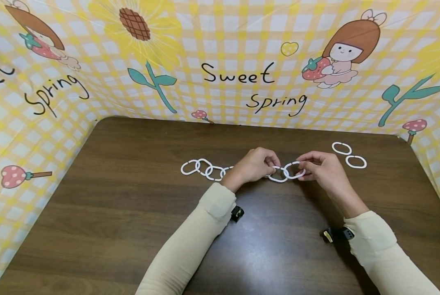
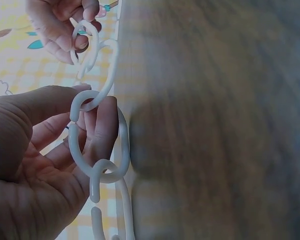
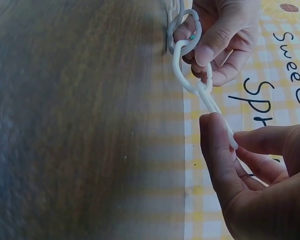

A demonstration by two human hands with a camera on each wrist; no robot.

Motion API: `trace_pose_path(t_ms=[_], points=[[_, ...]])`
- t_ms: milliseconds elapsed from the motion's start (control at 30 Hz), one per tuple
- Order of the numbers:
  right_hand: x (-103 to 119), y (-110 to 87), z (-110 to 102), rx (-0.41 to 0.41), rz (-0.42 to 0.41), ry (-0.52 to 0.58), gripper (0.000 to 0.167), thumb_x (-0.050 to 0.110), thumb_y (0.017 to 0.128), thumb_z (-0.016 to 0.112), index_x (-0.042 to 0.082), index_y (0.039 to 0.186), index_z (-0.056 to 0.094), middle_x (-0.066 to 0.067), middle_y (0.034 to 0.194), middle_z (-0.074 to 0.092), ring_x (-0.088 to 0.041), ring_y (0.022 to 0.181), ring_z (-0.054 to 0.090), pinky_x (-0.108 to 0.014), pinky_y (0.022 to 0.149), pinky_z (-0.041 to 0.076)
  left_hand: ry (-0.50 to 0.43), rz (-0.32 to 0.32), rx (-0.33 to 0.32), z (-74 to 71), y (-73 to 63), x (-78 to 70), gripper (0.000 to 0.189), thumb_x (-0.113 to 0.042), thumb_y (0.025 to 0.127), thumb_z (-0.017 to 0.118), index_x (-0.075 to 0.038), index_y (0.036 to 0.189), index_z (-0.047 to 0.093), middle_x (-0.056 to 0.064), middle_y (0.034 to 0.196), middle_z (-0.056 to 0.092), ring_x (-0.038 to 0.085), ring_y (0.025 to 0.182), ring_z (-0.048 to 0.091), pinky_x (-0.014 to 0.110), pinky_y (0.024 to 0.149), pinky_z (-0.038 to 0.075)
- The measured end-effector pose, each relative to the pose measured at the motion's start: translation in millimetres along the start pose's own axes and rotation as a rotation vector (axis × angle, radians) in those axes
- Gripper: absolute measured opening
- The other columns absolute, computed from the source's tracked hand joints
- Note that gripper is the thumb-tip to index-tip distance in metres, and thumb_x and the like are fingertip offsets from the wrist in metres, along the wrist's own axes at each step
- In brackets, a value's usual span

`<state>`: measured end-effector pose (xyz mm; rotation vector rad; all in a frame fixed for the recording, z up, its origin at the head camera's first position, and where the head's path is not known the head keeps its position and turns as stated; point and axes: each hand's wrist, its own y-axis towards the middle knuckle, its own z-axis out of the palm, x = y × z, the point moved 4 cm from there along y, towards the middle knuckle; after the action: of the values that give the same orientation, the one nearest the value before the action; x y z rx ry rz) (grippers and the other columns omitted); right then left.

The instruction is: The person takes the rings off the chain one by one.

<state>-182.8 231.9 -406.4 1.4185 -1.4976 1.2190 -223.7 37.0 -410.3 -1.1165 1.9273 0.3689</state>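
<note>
A chain of white plastic C-links (image 1: 182,168) runs left to right across the far part of the table, its middle hidden behind my left hand (image 1: 256,164). That hand pinches one link between thumb and fingers; a small gap shows in the side of a link (image 2: 73,147) in the left wrist view. My right hand (image 1: 324,169) pinches the end link (image 1: 285,170) on the chain's right side between thumb and fingertips. In the right wrist view this end link (image 3: 209,101) hooks through the link beside the left hand (image 3: 227,35).
Two loose white links (image 1: 356,168) lie close together on the brown wooden table (image 1: 113,213), beyond and right of my right hand. A yellow checked cloth (image 1: 223,94) with printed flowers and words hangs behind the table and along its sides.
</note>
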Motion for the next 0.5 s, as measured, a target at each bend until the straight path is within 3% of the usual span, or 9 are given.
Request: trace_pose_path(t_ms=[500], points=[[-1.2,1.2,0.3,0.024,0.013,-0.001,0.029,-0.003,0.103,0.051,-0.021,0.124,0.059,-0.004,0.089,0.068,-0.006,0.069,0.072,-0.029,0.07,0.064,-0.029,-0.003,-0.005,-1.4,-0.8,0.1,0.011,-0.005,0.097,0.069,-0.007,0.104,0.077,-0.001,0.082,0.066,0.007,0.065,0.058,0.018,0.062,0.048]])
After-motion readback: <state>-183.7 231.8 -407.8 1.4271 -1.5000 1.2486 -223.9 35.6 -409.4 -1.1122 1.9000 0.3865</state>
